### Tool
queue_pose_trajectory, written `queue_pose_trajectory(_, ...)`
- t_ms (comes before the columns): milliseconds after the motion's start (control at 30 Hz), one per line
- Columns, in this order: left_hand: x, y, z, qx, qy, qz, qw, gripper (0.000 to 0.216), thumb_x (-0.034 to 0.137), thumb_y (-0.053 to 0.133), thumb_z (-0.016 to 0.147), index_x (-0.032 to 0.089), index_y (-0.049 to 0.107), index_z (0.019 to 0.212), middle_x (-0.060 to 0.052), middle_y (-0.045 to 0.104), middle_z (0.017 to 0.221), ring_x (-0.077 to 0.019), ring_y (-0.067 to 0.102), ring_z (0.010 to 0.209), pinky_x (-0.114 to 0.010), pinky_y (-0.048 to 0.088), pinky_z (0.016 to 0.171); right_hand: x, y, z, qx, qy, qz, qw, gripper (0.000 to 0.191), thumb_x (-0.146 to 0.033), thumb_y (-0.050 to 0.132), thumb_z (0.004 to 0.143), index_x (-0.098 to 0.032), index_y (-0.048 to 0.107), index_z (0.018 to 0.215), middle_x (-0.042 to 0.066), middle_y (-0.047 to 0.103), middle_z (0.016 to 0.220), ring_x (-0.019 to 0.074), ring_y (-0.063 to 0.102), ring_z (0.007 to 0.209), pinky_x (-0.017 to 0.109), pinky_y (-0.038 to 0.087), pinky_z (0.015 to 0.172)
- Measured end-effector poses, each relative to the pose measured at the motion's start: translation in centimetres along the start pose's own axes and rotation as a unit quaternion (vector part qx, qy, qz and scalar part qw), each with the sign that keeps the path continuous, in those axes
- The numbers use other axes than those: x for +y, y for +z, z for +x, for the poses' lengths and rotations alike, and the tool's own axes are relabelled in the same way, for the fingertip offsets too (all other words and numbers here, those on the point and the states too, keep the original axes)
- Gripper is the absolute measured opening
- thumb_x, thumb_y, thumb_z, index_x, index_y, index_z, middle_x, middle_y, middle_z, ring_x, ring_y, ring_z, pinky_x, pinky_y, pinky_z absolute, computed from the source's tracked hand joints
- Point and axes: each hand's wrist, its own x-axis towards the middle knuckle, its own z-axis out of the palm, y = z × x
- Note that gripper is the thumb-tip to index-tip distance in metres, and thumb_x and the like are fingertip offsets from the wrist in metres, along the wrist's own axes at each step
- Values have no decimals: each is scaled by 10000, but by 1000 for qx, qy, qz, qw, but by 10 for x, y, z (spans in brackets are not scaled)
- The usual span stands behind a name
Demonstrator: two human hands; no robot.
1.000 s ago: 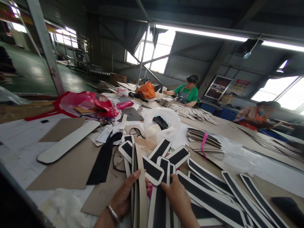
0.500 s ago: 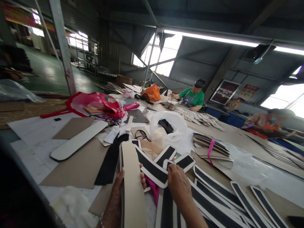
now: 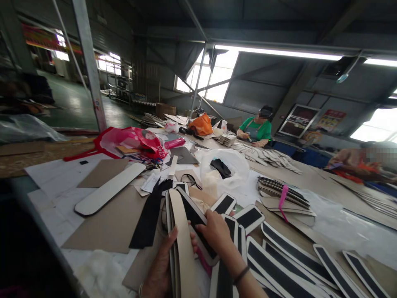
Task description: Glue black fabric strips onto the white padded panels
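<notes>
- Fingers point(image 3: 193, 243) of the left hand point(image 3: 159, 263) wrap a stack of long beige board strips point(image 3: 182, 248), thumb pressed on the near edge, fingertips showing at the far side, in the head view.
- Right hand point(image 3: 218, 231), a dark band at its wrist, lies curled against a rounded white strip with a black centre point(image 3: 192, 217), which slants just beside the stack; whether its fingers pinch cannot be told.
- More black-centred white strips point(image 3: 281, 267) fan across the worktable to the right.
- Behind them sits a bundle of brown-edged pieces point(image 3: 273, 191) bound by a bright pink tie point(image 3: 283, 203).
- A translucent white plastic bag point(image 3: 242, 169) with black material inside stands beyond the hands.
- At left lie a black fabric strip point(image 3: 150, 223) and a long, round-ended white board point(image 3: 110, 190).
- Across the table, a worker in a green top point(image 3: 263, 130) sits near scattered pale pieces point(image 3: 266, 155).
</notes>
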Motion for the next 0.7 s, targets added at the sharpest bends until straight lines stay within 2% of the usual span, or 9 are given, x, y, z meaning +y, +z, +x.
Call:
queue_pose_trajectory(100, 1, 2, -1, 26, 9, 7, 1000, 340, 334, 577, 793, 99, 578, 1038, -101, 713, 718, -202, 672, 628, -310, 548, 639, 2, -10, -6, -13, 19, 37, 999, 182, -273, 487, 775, -182, 557, 917, 104, 657, 889, 261, 602, 858, 319, 395, 676)
queue_pose_trajectory(233, 0, 5, -1, 22, 14, 9, 1000, 379, 322, 604, 776, 99, 563, 1078, -103, 717, 719, -216, 683, 658, -319, 552, 661, 9, -26, -20, 8, 47, 90, 995, 190, -264, 426, 815, -162, 524, 942, 147, 646, 891, 289, 596, 875, 367, 397, 710)
queue_pose_trajectory(300, 0, 6, -2, 13, 12, -5, 1000, 414, 300, 633, 757, 104, 541, 1111, -97, 719, 728, -219, 685, 686, -323, 552, 681, 11, -31, -28, 12, 36, 131, 991, 190, -290, 413, 833, -162, 518, 926, 123, 645, 899, 248, 603, 863, 337, 413, 725)
queue_pose_trajectory(367, -1, 6, -3, 1, -2, -27, 1000, 436, 282, 642, 751, 111, 523, 1134, -90, 722, 734, -230, 686, 723, -339, 551, 696, 13, -32, -36, -24, 16, 225, 974, 239, -346, 394, 856, -160, 521, 934, 84, 655, 857, 198, 623, 790, 295, 442, 699)
queue_pose_trajectory(400, -1, 6, -4, -6, -16, -37, 999, 433, 285, 635, 756, 106, 523, 1135, -94, 722, 737, -241, 684, 746, -351, 552, 701, 13, -31, -39, -65, 8, 307, 949, 273, -377, 398, 859, -154, 523, 952, 71, 660, 831, 186, 630, 750, 290, 456, 683)
queue_pose_trajectory(433, -1, 6, -5, -16, -31, -42, 998, 426, 296, 621, 766, 96, 530, 1130, -102, 722, 743, -256, 682, 766, -364, 552, 704, 14, -29, -42, -113, 4, 403, 908, 301, -404, 425, 850, -147, 528, 970, 64, 665, 809, 181, 634, 720, 293, 465, 677)
queue_pose_trajectory(533, -1, 5, -6, -42, -68, -44, 996, 440, 354, 587, 781, 62, 556, 1108, -137, 720, 779, -300, 676, 796, -401, 552, 706, 13, -19, -51, -235, 7, 627, 743, 336, -405, 601, 756, -122, 569, 935, 57, 671, 761, 182, 638, 703, 306, 465, 711)
queue_pose_trajectory(600, -2, 3, -4, -49, -74, -41, 995, 460, 366, 598, 768, 64, 562, 1114, -140, 721, 797, -317, 675, 795, -419, 549, 709, 12, -12, -56, -268, 4, 664, 698, 311, -374, 662, 716, -116, 599, 877, 47, 672, 737, 173, 637, 711, 289, 454, 736)
queue_pose_trajectory(700, -3, 0, -1, -56, -70, -34, 995, 478, 364, 619, 750, 69, 564, 1122, -133, 724, 774, -324, 676, 789, -428, 544, 719, 10, -5, -60, -295, 6, 680, 671, 284, -358, 657, 727, -121, 618, 877, 43, 676, 736, 181, 639, 740, 294, 448, 759)
